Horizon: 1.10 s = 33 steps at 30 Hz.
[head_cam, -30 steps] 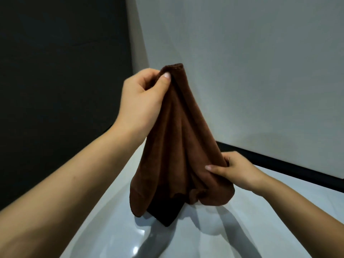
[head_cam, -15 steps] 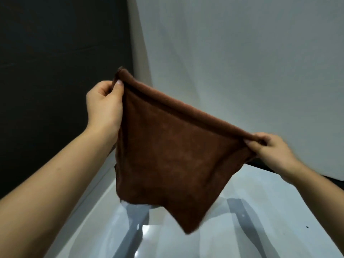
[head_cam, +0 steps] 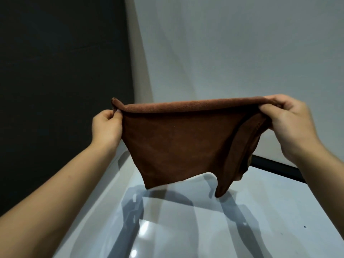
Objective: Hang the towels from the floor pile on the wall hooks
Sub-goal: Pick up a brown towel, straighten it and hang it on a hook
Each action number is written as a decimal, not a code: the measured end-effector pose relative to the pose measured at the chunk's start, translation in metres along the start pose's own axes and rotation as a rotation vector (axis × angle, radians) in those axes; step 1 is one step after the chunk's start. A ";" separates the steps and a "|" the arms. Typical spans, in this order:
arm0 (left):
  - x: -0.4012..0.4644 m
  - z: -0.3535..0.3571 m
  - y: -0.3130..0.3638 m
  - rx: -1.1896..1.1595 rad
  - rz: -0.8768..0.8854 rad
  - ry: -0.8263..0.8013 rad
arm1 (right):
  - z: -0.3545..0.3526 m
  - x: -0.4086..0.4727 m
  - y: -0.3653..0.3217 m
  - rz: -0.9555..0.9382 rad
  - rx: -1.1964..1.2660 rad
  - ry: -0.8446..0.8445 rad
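Note:
A brown towel [head_cam: 178, 144] hangs spread out in front of me, its top edge stretched nearly level between both hands. My left hand [head_cam: 107, 125] pinches the towel's top left corner. My right hand [head_cam: 290, 123] grips the top right corner, where the cloth bunches and a fold droops down. The lower edge hangs free above the glossy floor. No wall hooks and no floor pile are in view.
A pale grey wall [head_cam: 242, 53] fills the right and centre, meeting a dark wall [head_cam: 55, 71] on the left at a corner. A black skirting strip [head_cam: 275, 167] runs along the base of the pale wall. The shiny white floor [head_cam: 186, 229] shows shadows and reflections.
The towel went from a bunched hanging bundle to spread wide. My right hand rose from the lower edge to level with my left, and the hands moved apart.

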<state>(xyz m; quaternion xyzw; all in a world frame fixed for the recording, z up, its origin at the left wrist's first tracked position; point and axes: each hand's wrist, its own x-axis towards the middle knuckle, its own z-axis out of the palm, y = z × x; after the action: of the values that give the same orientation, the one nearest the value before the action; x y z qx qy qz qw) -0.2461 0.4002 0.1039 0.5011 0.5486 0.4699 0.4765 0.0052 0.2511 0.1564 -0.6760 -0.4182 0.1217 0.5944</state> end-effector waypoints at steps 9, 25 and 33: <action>0.006 0.008 -0.029 0.166 -0.157 -0.155 | 0.014 -0.009 -0.020 0.022 0.088 -0.098; -0.053 0.055 -0.009 0.059 0.249 -0.763 | 0.038 -0.030 -0.043 -0.022 0.034 -0.321; -0.056 0.045 -0.004 0.086 0.174 -0.910 | 0.034 -0.029 -0.042 -0.015 -0.002 -0.384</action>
<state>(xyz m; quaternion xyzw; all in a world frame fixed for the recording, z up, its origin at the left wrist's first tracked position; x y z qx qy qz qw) -0.1992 0.3459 0.0978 0.7198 0.2587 0.2174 0.6064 -0.0528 0.2519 0.1761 -0.6377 -0.5291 0.2438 0.5039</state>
